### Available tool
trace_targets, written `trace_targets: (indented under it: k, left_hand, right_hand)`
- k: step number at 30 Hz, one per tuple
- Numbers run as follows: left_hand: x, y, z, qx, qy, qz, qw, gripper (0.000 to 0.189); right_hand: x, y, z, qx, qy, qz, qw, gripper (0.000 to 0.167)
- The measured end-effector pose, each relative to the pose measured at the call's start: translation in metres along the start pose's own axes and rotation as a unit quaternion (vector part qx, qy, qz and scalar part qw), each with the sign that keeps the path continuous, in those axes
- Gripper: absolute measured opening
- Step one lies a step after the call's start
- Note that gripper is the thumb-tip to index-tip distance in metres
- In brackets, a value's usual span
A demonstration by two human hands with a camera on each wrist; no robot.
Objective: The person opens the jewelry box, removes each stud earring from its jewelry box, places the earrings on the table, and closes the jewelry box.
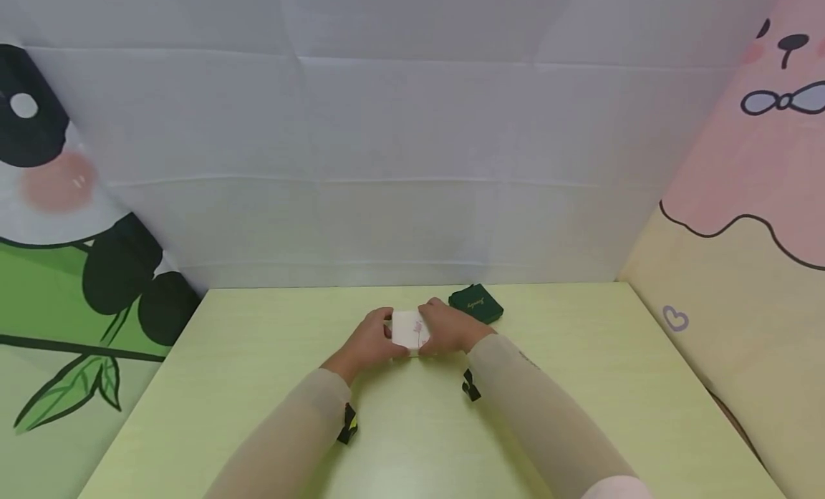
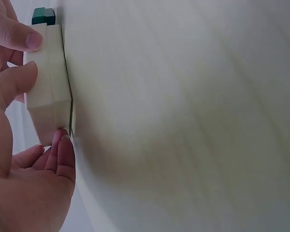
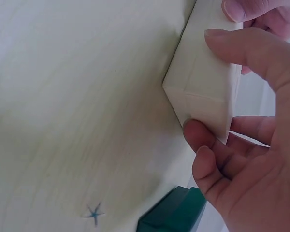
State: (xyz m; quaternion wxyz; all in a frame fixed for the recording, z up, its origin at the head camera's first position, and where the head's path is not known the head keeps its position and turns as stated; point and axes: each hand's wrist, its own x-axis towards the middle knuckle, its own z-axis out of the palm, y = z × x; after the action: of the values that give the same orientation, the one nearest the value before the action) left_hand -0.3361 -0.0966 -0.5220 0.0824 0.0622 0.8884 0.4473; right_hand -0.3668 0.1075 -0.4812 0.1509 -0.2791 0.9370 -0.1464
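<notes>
A small white box (image 1: 406, 330) with a pink flower print on top sits at the middle of the table, towards the back. My left hand (image 1: 374, 341) grips its left end, thumb on the near side and fingers around the end, as the left wrist view shows. From the other end my right hand (image 1: 451, 328) grips it the same way. Both thumbs press the near face of the box (image 3: 203, 63) close together. In the left wrist view the underside of the box (image 2: 50, 82) lies at or very near the tabletop; contact there is hard to tell.
A dark green box (image 1: 477, 303) with gold lettering lies just beyond my right hand, near the back edge of the pale yellow table (image 1: 258, 384). A white wall sheet (image 1: 399, 127) hangs behind. On the tabletop is a small blue star-shaped mark (image 3: 94, 214).
</notes>
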Motion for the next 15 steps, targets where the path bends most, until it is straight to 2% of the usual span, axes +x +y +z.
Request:
trace_targets:
  k: [10, 15]
  left_hand:
    - [0.0017, -0.0023, 0.0006, 0.010, 0.001, 0.004, 0.9999, 0.097]
    - [-0.0045, 0.0053, -0.0064, 0.022, -0.012, -0.002, 0.9997, 0.111]
  right_hand:
    - [0.0008, 0.0019, 0.0013, -0.014, 0.010, -0.002, 0.9999, 0.085]
    - [-0.0056, 0.0055, -0.0074, 0.008, 0.010, 0.005, 0.9999, 0.096]
